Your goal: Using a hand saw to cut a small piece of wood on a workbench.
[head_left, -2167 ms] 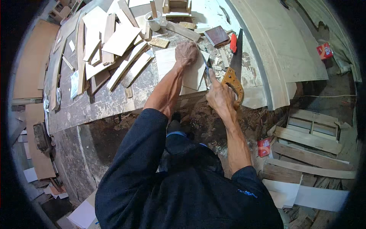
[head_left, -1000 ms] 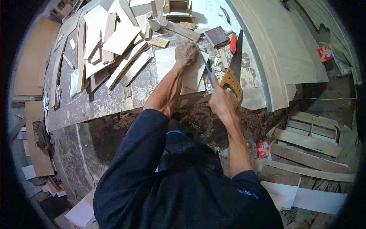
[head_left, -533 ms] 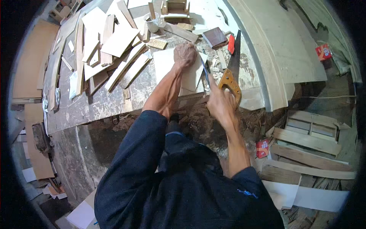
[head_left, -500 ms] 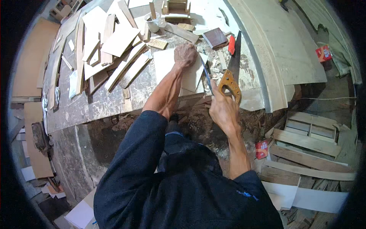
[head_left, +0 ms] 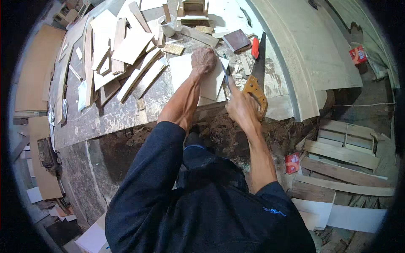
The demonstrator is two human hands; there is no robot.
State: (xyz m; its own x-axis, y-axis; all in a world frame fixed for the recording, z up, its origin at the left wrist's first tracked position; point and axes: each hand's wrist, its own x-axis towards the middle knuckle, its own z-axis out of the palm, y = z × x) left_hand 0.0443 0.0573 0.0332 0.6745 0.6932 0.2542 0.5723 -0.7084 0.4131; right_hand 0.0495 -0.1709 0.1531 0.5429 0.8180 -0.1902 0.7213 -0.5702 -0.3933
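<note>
With the left hand (head_left: pixel 204 61) clenched on a pale board (head_left: pixel 180 75), the right hand (head_left: pixel 242 106) grips a slim tool (head_left: pixel 225 76) near unlettered wood.

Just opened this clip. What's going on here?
A person's left hand rests on a pale board at the near edge of a worn workbench. Their right hand grips a narrow, bluish tool along the board's right edge; its exact kind is hard to tell. A handsaw with a yellowish-brown handle lies just right of it, with a red-handled item beside its blade. Loose wood pieces are piled on the left.
</note>
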